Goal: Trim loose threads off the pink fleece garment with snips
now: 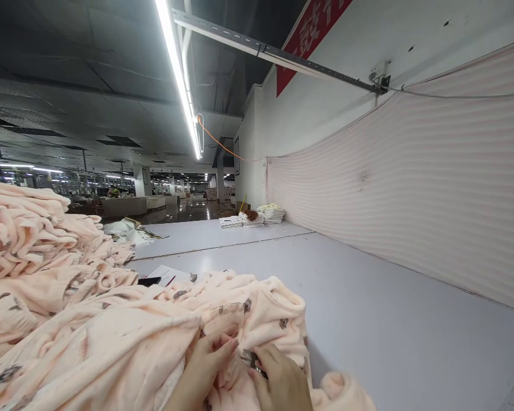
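Note:
A peach fleece garment [148, 342] with small dark printed motifs lies bunched in front of me. My left hand [206, 365] is closed on a fold of it, thumb and fingers pinched near a thin thread. Just to the right, my right hand [281, 374] is closed around small dark-handled thread snips [251, 358], whose metal tips point left toward the pinched spot. The lower parts of the snips are hidden by my fingers.
A tall pile of the same fleece [21, 234] stands at the left. On the pale table [381, 319] lie a paper [171, 275], a dark flat object [149, 281] and, farther back, stacked white cloths [270, 214]. Striped fabric [394, 171] covers the right wall.

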`<state>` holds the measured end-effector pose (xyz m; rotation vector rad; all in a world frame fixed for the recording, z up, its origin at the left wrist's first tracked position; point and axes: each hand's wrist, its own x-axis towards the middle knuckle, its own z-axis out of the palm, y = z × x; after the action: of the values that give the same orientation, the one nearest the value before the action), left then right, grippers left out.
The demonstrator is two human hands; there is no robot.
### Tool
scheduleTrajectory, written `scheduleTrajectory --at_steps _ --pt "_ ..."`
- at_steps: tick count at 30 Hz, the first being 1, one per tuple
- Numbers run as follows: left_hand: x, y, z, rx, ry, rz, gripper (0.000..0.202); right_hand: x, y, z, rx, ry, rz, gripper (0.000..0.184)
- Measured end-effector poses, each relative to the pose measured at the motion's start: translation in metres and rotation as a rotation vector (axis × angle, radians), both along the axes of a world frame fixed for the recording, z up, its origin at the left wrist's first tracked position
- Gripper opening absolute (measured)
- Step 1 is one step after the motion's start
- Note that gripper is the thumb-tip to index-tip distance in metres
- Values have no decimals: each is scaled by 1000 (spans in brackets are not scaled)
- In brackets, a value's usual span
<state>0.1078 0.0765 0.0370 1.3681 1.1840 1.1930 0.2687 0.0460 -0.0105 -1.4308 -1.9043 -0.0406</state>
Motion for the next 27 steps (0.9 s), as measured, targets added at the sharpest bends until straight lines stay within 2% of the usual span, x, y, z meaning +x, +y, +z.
scheduleTrajectory --at_steps 4,7,9,12,14,16,17,19,22,25,27 --pt "-2 6 -6 22 -12 -8 35 -17 7 5 41 -48 -22 19" --pt "-7 12 -14 56 -21 5 33 -12 9 2 36 -36 -35 19" --pt "-9 15 -21 91 -38 14 33 -3 10 2 32 54 -60 19" --pt "-6 17 -27 206 -35 84 36 9 15 11 -5 338 -116 23" --pt "1 19 -25 385 220 190 39 11 21 18 -44 463 -118 23" --pt "11 22 -18 535 629 272 40 9 28 23 -72 504 -77 23" --pt "15 24 -14 561 795 293 40 8 31 24 -78 515 -53 24" --pt "20 30 -5 530 910 299 38 4 34 22 -84 537 -14 26" --pt "17 39 0 459 779 290 35 0 33 15 -54 545 13 26" --pt "5 43 -4 378 591 237 23 -5 32 9 -17 537 40 25" --pt "-2 43 -7 323 490 198 25 -11 32 7 16 528 61 26"
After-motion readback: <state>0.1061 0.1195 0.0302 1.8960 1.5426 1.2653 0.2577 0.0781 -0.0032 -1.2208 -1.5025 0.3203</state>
